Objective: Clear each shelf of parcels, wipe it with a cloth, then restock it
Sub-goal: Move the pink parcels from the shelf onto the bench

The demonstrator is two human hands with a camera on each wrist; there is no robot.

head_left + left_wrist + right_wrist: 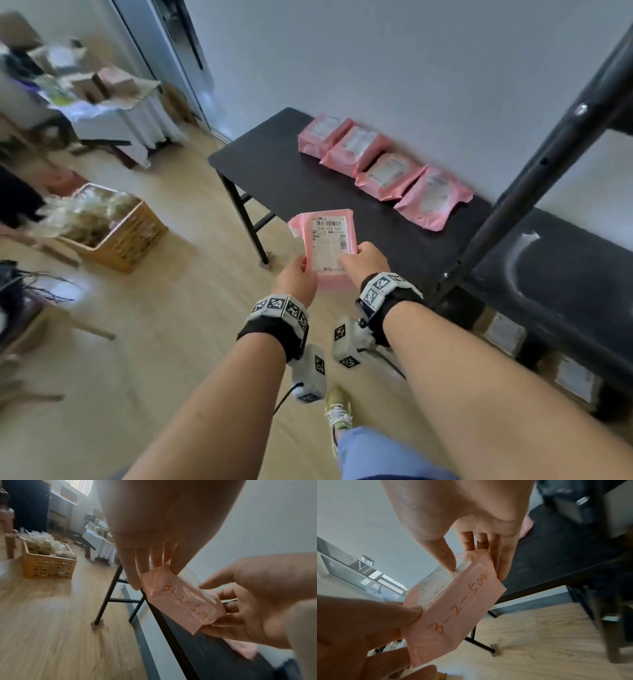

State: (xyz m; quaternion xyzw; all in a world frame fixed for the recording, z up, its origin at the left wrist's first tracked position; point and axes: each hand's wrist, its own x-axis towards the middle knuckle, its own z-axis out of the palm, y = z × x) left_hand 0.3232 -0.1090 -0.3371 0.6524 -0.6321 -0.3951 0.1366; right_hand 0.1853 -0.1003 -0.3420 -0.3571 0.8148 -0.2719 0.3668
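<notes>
Both hands hold one pink parcel (325,246) with a white shipping label, just in front of the near edge of the black table (267,164). My left hand (303,265) pinches its left side and my right hand (356,255) pinches its right side. In the wrist views the parcel (180,601) (453,608) shows orange handwritten digits on its near face. The left hand (150,566) and right hand (476,561) each grip a corner. Several more pink parcels (387,171) lie in a row on the table along the wall. The black shelf (565,267) at the right is bare and carries a pale smear.
The shelf's black post (534,178) slants up beside the table. Cardboard boxes (575,377) sit on a lower shelf level. An orange basket (113,233) of clear wrappings stands on the wooden floor at the left. A cluttered table (102,102) stands at the far left.
</notes>
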